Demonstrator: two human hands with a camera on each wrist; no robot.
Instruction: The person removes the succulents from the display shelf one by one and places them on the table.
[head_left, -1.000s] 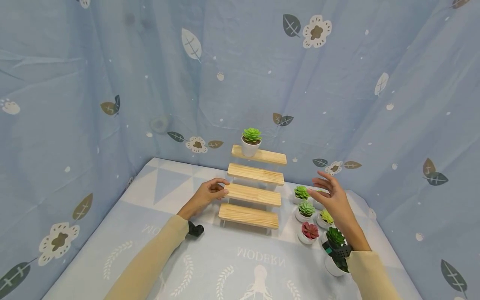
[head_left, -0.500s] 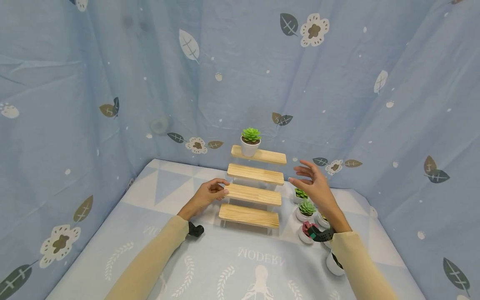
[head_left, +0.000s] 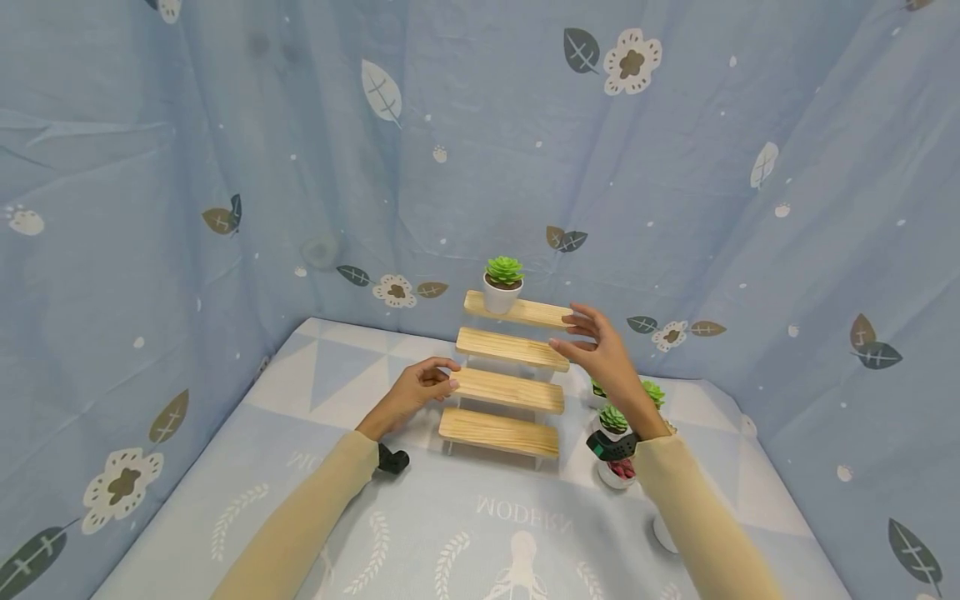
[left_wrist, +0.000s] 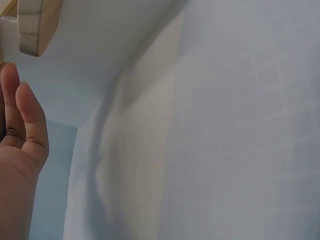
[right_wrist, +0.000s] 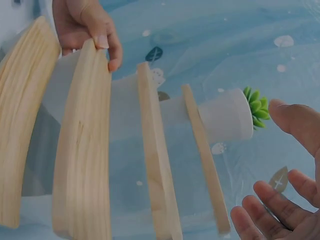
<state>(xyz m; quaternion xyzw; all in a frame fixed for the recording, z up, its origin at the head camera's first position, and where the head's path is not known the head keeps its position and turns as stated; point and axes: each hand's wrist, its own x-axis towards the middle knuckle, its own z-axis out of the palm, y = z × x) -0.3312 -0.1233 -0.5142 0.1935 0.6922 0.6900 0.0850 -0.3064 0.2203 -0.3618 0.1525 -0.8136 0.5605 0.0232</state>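
Note:
A four-tier wooden plant stand [head_left: 498, 431] with clear supports stands in the middle of the table. My left hand [head_left: 412, 392] pinches the left end of its second board from the bottom, the thumb over the edge in the right wrist view. On the left of the top board sits a green succulent in a white pot [head_left: 502, 293]. My right hand [head_left: 606, 354] is raised by the right ends of the upper two boards, fingers apart and nothing in them. In the right wrist view its thumb and fingers [right_wrist: 285, 204] spread near the potted succulent.
Right of the stand are several small potted succulents, among them a green one [head_left: 613, 419] and a red one [head_left: 621, 472]; my right forearm partly covers the group. A white pot [head_left: 663, 533] stands nearer the front. Patterned blue curtain [head_left: 480, 150] encloses the table.
My right hand has moved left and slightly up, from above the potted succulents to the stand's right side. My left hand, the stand and the plant on it have stayed put.

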